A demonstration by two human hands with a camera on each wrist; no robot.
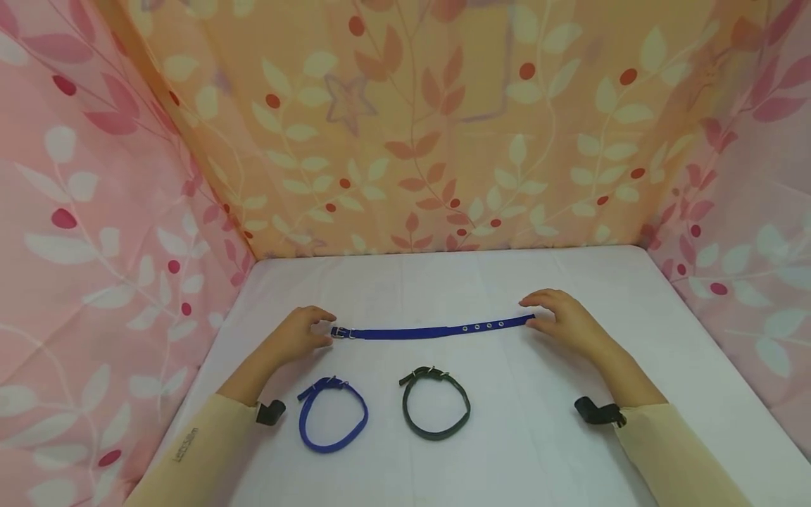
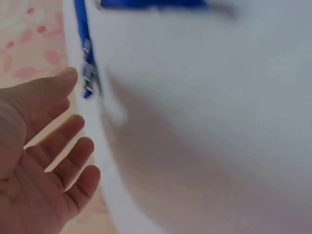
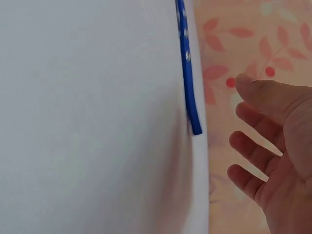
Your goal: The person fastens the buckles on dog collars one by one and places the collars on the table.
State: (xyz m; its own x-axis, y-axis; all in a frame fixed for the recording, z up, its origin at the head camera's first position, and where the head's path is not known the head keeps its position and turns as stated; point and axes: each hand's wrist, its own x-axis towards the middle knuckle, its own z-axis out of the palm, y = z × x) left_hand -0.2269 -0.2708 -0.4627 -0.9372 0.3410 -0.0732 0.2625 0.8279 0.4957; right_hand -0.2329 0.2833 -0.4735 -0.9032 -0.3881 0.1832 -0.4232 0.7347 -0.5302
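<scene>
Fingers parted and holding nothing, our left hand [image 1: 298, 335] and right hand [image 1: 570, 324] flank opposite ends of the blue strap [image 1: 405, 334]; we judge it lies outstretched because it is unbuckled. The blue loop [image 1: 326, 448] and dark loop [image 1: 437, 436] sit round, seemingly buckled.

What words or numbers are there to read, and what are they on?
"Le…": sideways on the left sleeve; the remaining letters are too blurred to be sure.
No readable writing on the straight blue strap, blue loop or dark loop.
</scene>
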